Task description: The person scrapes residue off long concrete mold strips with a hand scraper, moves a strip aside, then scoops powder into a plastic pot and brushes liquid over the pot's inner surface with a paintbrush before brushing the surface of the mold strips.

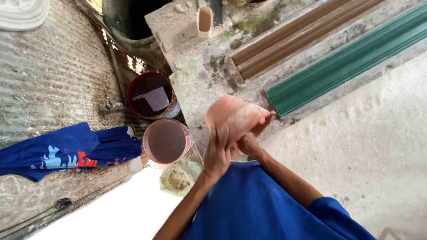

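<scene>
1. Fingers of both hands are clamped on a pale pink cloth (233, 116), bunched at chest height over a concrete ledge (195, 84).
2. My left hand (218, 158) grips it from below; my right hand (249, 143) closes on its lower edge, the two hands touching.
3. Near the ledge stand a pink bucket (167, 141) and a red bucket (151, 95) holding a scoop (155, 98).
4. Blue fabric (66, 151) hangs well apart, beside the corrugated wall.
</scene>
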